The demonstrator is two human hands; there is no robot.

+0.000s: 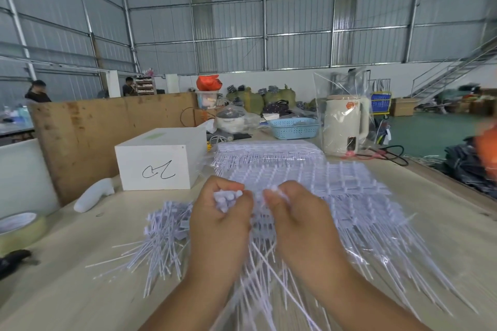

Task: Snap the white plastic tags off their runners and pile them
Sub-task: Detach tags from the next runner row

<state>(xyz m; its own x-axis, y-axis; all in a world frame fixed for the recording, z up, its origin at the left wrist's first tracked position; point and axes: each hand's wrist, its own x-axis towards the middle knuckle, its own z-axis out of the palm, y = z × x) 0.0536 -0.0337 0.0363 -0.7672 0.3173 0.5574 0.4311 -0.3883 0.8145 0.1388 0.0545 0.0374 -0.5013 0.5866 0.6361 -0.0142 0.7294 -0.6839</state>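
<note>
Both my hands are raised over the wooden table (pixel 67 290). My left hand (pixel 219 220) grips a bundle of loose white tags (pixel 227 200), their heads poking out above my fingers. My right hand (pixel 298 217) pinches a tag on the sheet of white tags on runners (pixel 349 196), which spreads out to the right under that hand. A pile of loose white tags (pixel 164 239) lies on the table left of my left hand. A stack of more tag sheets (pixel 269 154) sits behind.
A white box (pixel 158 166) with a black scribble stands at the left rear, a white bottle (pixel 92 195) beside it. A tape roll (pixel 20 228) is at the left edge. A blue basket (pixel 294 127) and a cream kettle (pixel 345 123) stand at the back.
</note>
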